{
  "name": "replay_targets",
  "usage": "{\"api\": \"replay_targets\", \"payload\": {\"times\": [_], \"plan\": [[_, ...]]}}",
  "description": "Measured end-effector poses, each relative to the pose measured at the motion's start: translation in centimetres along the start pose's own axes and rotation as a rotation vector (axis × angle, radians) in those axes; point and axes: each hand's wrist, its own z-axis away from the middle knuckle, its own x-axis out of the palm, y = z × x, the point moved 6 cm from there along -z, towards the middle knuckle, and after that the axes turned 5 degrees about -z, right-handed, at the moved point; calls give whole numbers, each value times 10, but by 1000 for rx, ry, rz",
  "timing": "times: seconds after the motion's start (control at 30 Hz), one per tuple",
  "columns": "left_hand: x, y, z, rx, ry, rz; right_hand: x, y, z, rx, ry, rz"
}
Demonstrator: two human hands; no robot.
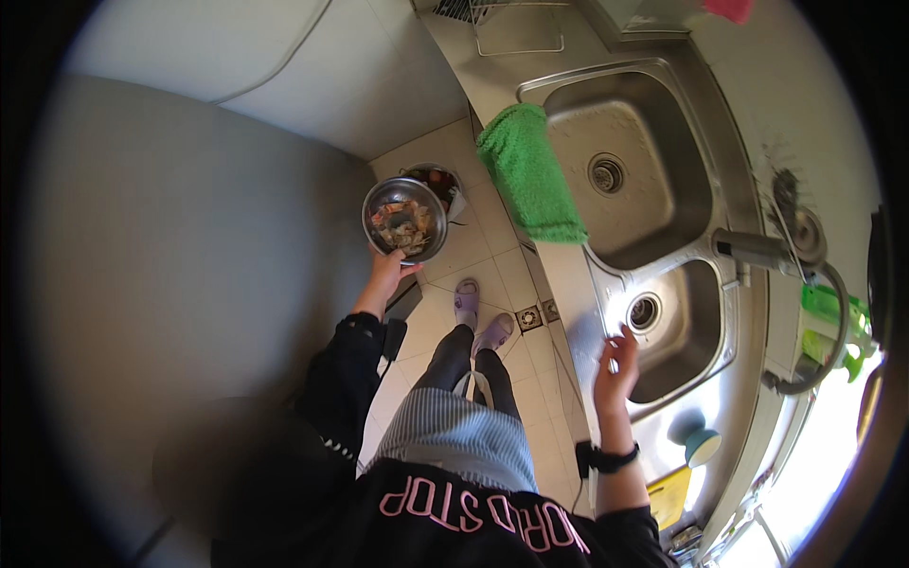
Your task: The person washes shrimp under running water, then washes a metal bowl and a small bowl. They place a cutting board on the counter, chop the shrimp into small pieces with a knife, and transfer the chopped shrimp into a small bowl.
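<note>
My left hand (pixel 388 273) grips the near rim of a round stainless steel bowl (pixel 440 234). Orange and grey shrimp scraps (pixel 403 226), seemingly shells, lie inside it. The bowl is tilted and partly covers a bin (pixel 442 177) on the floor, which contains dark and reddish waste. Over the near edge of the small sink basin (pixel 682 319), my right hand (pixel 616 369) hovers with loosely bent fingers apart. Nothing is plainly held in it; a bright glint shows between the fingers.
A green towel (pixel 529 177) drapes over the front edge of the large sink basin (pixel 639 135). The faucet (pixel 756 250) reaches over the divider between basins. On the right counter are a small bowl (pixel 703 447) and a yellow board (pixel 670 497). A grey panel (pixel 192 248) stands left.
</note>
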Motion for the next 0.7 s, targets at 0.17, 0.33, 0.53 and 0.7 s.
{"api": "replay_targets", "payload": {"times": [0.17, 0.33, 0.53, 0.7], "plan": [[-30, -63, -169, -18, 332, -455, -69, 67, 15, 30, 147, 286], [-11, -101, -262, 259, 460, -1167, -121, 97, 37, 64, 296, 478], [13, -121, -278, 342, 535, -1465, -129, 114, 42, 112, 319, 567], [4, -137, -276, 371, 547, -1411, -122, 125, 37, 119, 323, 496]]}}
